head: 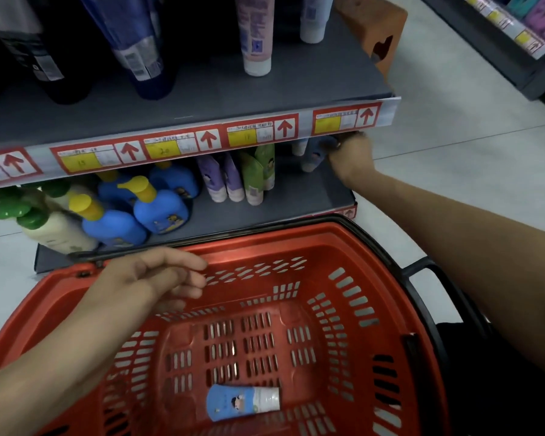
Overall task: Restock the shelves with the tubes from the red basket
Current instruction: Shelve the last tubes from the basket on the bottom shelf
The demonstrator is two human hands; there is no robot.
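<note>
The red basket (353,247) fills the lower half of the head view, standing against the bottom shelf (265,212). One small blue tube (243,402) with a white cap lies on its floor. My left hand (158,278) hovers over the basket's far left rim, fingers apart and empty. My right hand (350,158) reaches under the upper shelf's edge at the right end of the bottom shelf, its fingers around a blue tube (313,154) that stands there, partly hidden by the price strip.
Purple and green tubes (243,177) stand mid-shelf. Blue bottles with yellow caps (158,209) and cream bottles with green caps (54,228) crowd the left. The upper shelf (202,89) carries tall tubes. An orange box (378,29) sits behind; another rack (516,36) stands at right.
</note>
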